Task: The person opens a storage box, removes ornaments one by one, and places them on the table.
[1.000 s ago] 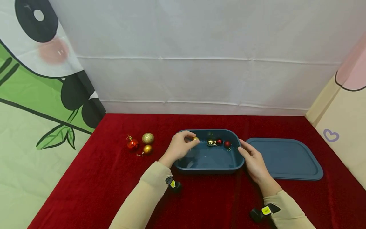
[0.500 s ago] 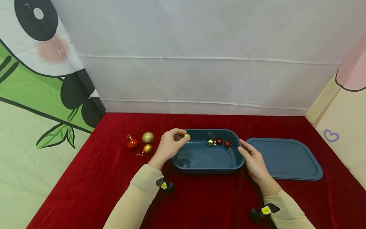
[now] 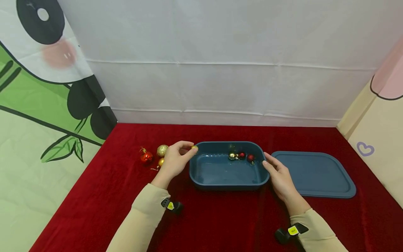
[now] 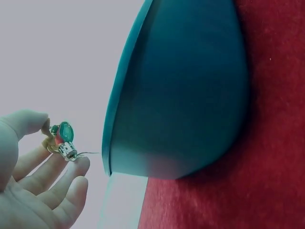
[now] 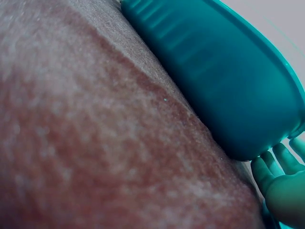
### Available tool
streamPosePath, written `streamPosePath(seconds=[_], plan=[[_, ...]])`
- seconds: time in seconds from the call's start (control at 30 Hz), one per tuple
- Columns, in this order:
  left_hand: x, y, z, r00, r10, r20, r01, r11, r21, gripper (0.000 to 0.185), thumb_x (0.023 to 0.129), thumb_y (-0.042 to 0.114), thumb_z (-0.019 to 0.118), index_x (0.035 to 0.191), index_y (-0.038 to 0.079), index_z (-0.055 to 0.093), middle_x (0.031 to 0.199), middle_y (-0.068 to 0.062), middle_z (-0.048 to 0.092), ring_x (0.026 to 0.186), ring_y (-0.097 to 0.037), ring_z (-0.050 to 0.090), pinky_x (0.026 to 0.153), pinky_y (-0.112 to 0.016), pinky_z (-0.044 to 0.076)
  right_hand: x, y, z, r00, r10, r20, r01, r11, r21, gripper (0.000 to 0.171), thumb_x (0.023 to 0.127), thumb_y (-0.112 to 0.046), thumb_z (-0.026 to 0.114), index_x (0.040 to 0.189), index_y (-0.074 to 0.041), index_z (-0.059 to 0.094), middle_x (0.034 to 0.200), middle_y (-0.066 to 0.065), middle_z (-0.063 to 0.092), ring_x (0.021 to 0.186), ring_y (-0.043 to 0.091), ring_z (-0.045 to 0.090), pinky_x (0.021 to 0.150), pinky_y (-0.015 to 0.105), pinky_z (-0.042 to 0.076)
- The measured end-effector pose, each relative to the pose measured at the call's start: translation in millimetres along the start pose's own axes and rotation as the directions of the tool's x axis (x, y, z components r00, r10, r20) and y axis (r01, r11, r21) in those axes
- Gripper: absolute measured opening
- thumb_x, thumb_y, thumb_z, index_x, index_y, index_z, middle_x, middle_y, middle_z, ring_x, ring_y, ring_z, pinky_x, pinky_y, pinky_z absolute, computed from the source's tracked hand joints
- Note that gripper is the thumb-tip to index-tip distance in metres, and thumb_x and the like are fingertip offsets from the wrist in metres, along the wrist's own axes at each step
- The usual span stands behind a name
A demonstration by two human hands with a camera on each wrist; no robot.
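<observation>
My left hand pinches a small gold bauble between thumb and fingertips, just outside the far left corner of the blue tub. In the left wrist view the bauble shows its silver cap and hangs level with the tub's rim. My right hand rests with relaxed fingers against the tub's right end; its fingers show by the tub wall. Inside the tub lie a gold bauble and two red ones.
On the red cloth left of the tub sit a red bauble, a glittery gold one and a smooth gold one, half hidden by my left hand. The tub's blue lid lies flat to the right. Fabric walls enclose the table.
My left hand has carried the small gold bauble leftward, from over the tub's inside to beyond its left rim. The right hand and the tub have stayed put.
</observation>
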State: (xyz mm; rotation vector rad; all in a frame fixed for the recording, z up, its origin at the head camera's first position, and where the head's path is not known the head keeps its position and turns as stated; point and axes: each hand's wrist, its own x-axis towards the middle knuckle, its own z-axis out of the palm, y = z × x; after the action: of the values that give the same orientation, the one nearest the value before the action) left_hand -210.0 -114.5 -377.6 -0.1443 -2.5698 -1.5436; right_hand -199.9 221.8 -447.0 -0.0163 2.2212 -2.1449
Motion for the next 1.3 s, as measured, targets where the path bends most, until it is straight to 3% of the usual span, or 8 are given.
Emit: streamPosePath(seconds=[0.37,0.57,0.83,1.07,1.3], plan=[[-10.1,-9.9,-21.3,0.998,-0.015,-0.057,0.013,0.999,-0.036,0.032,0.089,0.030,0.065,0.112,0.007,0.064,0.108,-0.011,0.064,0.089,-0.025,0.064,0.070,-0.027,0.050,0,-1,3,1.000,0.003,0.003,-0.003,1.000,-0.021,0.063,0.096,-0.037,0.052,0.148,-0.009,0.031,0.145,0.010,0.036,0.109,-0.005,0.050,0.087,0.011,0.045],[-17.4,-16.6,-32.9,0.996,-0.055,-0.074,0.052,0.998,-0.048,0.033,0.089,0.031,0.065,0.113,0.009,0.063,0.108,-0.011,0.063,0.089,-0.030,0.064,0.071,-0.026,0.051,-1,-4,4,1.000,0.018,0.004,-0.018,0.999,-0.032,0.063,0.096,-0.039,0.051,0.149,-0.010,0.030,0.148,0.012,0.033,0.113,-0.001,0.047,0.088,0.010,0.044],[-22.5,-29.6,-42.1,0.994,-0.059,-0.095,0.058,0.998,-0.015,0.032,0.089,0.033,0.065,0.111,0.010,0.064,0.108,-0.008,0.064,0.089,-0.023,0.061,0.067,-0.026,0.047,-4,-6,2,1.000,0.012,0.005,-0.012,1.000,-0.012,0.065,0.096,-0.037,0.051,0.149,-0.007,0.028,0.150,0.015,0.030,0.113,-0.002,0.048,0.087,0.008,0.044],[-27.5,-43.7,-51.6,0.985,-0.131,-0.109,0.132,0.991,0.009,0.041,0.088,0.036,0.065,0.117,0.007,0.062,0.110,-0.011,0.063,0.092,-0.023,0.060,0.068,-0.024,0.048,-5,-7,1,1.000,0.012,0.004,-0.012,1.000,-0.013,0.065,0.096,-0.037,0.052,0.149,-0.008,0.029,0.148,0.014,0.033,0.111,-0.002,0.051,0.086,0.010,0.045],[-29.6,-55.0,-60.6,0.976,-0.166,-0.140,0.173,0.984,0.040,0.039,0.087,0.035,0.067,0.112,0.006,0.063,0.104,-0.013,0.066,0.083,-0.012,0.062,0.065,-0.022,0.048,-5,-7,1,1.000,0.008,-0.005,-0.008,1.000,-0.007,0.064,0.096,-0.036,0.052,0.148,-0.007,0.030,0.143,0.009,0.037,0.110,-0.001,0.052,0.086,0.011,0.046]])
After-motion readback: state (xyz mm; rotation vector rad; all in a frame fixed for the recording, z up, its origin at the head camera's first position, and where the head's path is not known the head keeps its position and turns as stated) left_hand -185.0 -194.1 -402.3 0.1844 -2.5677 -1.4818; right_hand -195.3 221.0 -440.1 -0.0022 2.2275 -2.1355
